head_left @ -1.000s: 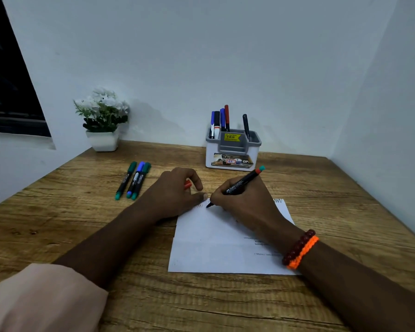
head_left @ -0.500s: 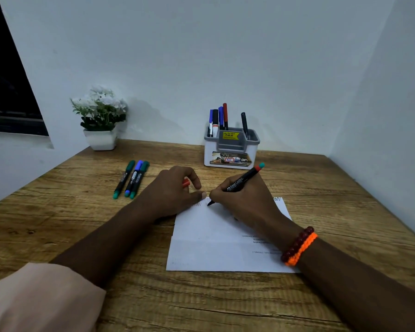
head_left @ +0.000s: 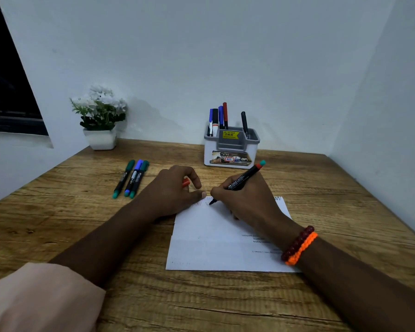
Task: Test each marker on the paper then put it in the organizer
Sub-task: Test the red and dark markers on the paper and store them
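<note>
"FABER-CASTELL" on held marker (head_left: 240,182)

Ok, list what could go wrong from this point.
1. The marker writes near the paper's top edge; a stroke may run onto the wooden desk.
2. The left hand holds the red cap while pinning the sheet with fingertips; it could shift.
3. The right hand rests on the paper and may smear fresh scribbles.
</note>
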